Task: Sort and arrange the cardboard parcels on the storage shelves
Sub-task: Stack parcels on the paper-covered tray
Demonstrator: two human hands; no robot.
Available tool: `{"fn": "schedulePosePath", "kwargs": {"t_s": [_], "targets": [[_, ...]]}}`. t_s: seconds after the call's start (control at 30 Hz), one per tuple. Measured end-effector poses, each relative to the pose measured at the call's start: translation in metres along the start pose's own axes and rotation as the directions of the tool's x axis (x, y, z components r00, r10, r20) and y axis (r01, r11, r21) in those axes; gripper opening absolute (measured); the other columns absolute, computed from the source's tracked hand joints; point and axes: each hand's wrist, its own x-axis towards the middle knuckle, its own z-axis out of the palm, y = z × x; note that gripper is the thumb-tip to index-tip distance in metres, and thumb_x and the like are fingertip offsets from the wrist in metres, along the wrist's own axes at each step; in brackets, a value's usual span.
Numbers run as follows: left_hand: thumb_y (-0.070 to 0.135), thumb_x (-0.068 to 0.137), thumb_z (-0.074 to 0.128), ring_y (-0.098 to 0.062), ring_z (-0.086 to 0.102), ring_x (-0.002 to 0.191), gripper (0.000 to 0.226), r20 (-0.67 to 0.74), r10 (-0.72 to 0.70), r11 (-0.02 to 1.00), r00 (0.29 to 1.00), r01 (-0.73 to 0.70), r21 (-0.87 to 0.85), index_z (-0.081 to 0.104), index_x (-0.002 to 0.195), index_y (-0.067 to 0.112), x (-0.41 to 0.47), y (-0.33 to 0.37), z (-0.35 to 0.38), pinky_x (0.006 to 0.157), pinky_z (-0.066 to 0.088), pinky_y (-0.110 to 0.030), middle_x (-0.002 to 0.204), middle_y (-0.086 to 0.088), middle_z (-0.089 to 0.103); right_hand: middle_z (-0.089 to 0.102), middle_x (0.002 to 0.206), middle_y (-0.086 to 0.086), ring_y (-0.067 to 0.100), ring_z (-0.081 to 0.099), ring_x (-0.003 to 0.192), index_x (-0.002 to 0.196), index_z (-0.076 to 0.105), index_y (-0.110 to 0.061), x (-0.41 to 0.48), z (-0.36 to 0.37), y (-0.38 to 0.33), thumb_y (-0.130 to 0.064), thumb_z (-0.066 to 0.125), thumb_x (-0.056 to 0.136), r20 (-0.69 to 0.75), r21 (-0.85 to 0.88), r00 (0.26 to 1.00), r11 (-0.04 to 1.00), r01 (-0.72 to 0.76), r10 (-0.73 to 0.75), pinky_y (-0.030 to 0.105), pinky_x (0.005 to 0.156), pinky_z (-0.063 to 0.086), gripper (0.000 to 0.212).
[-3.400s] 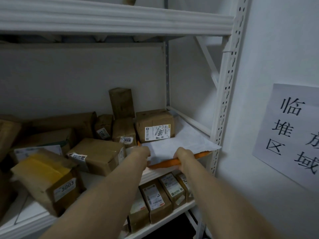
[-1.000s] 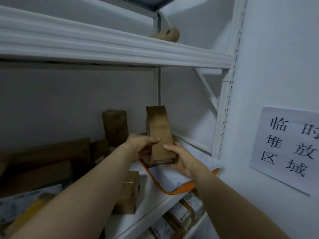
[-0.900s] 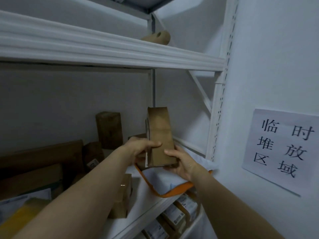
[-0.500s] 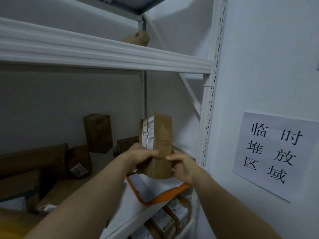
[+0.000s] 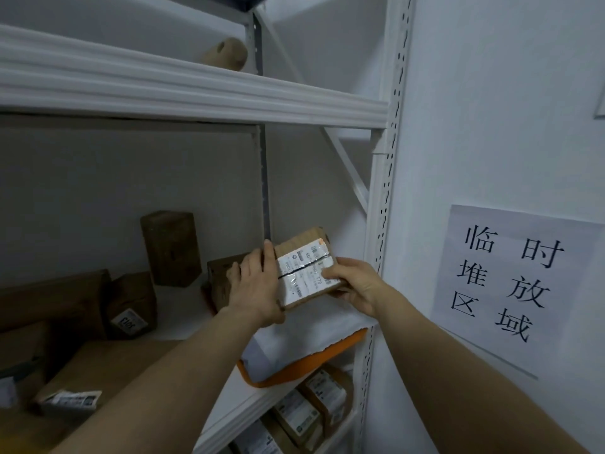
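Evidently midway: one labelled parcel [image 5: 306,267] is held over the right end of the middle shelf [image 5: 229,417].
It is pinched by the right grip [image 5: 357,286] and braced by the flat fingers of the left grip [image 5: 258,290]. It is not yet placed, and the jumbled parcels [image 5: 131,306] further left are judged unsorted.

left hand [image 5: 255,290]: bare
right hand [image 5: 357,286]: bare
left forearm [image 5: 170,381]: unclothed, reaching frame edge at 7 o'clock
right forearm [image 5: 458,371]: unclothed, reaching edge at 5 o'clock

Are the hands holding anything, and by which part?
Yes: a cardboard parcel, label facing the camera. The left hand lies along its left side; the right hand pinches its right end, thumb on the label.
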Motion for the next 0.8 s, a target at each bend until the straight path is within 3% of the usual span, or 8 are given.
{"fn": "schedulePosePath", "kwargs": {"t_s": [0.1,0.23,0.4,0.53,0.63,0.8], "targets": [[0.047,0.061,0.083,-0.032,-0.007,0.144,0.142,0.070,0.015,0.998,0.997,-0.010,-0.063,-0.025,0.146,0.016,0.000,-0.001,-0.004,0.117,-0.002,-0.053,0.155,-0.011,-0.004,0.068,0.099,0.017,0.029,0.068,0.086,0.118,0.052,0.007,0.002,-0.005,0.005,0.027,0.056,0.071,-0.009,0.029,0.999,0.999,0.046,-0.045,0.041,0.075,0.059,0.052],[0.051,0.066,0.078,-0.029,-0.006,0.145,0.133,0.089,0.059,0.992,0.994,-0.049,-0.114,-0.021,0.148,0.017,0.007,-0.008,-0.015,0.117,-0.004,-0.052,0.157,-0.007,-0.004,0.060,0.102,0.013,0.029,0.062,0.093,0.110,0.055,-0.009,0.005,-0.009,0.011,0.037,0.049,0.063,0.094,0.003,0.989,0.994,0.113,-0.113,0.036,0.062,0.054,0.066],[0.032,0.072,0.076,-0.028,0.009,0.144,0.123,0.158,0.094,0.995,0.983,-0.090,-0.035,-0.018,0.149,0.016,0.012,-0.010,-0.022,0.117,0.000,-0.053,0.153,-0.007,0.018,0.056,0.113,0.010,0.030,0.057,0.103,0.111,0.055,-0.017,0.010,-0.012,0.015,0.039,0.048,0.063,0.163,0.037,0.979,0.993,0.115,-0.119,0.039,0.071,0.054,0.074],[0.026,0.072,0.074,-0.030,0.030,0.134,0.109,0.192,0.102,0.995,0.976,-0.099,-0.024,-0.001,0.152,0.020,0.019,-0.013,-0.025,0.114,0.021,-0.051,0.144,-0.009,0.032,0.056,0.118,0.011,0.027,0.057,0.105,0.127,0.049,-0.017,0.011,-0.012,0.013,0.033,0.055,0.066,0.179,-0.087,0.978,0.989,0.123,-0.106,0.036,0.072,0.054,0.079],[0.023,0.073,0.073,-0.030,0.032,0.131,0.108,0.196,0.110,0.994,0.974,-0.107,-0.024,-0.001,0.152,0.019,0.022,-0.010,-0.029,0.113,0.024,-0.049,0.142,-0.010,0.033,0.059,0.115,0.010,0.028,0.059,0.105,0.134,0.046,-0.024,0.012,-0.009,0.007,0.022,0.068,0.067,0.183,-0.211,0.975,0.964,0.162,-0.124,0.036,0.074,0.056,0.084],[0.023,0.077,0.071,-0.032,0.026,0.135,0.103,0.066,0.044,0.994,0.997,-0.037,-0.099,0.000,0.152,0.019,0.029,-0.009,-0.035,0.113,0.027,-0.047,0.148,-0.011,0.025,0.066,0.108,0.011,0.027,0.066,0.097,0.118,0.056,-0.016,0.012,-0.015,0.000,0.016,0.073,0.066,0.022,-0.206,0.992,0.971,0.123,-0.121,0.034,0.072,0.059,0.063]]}}
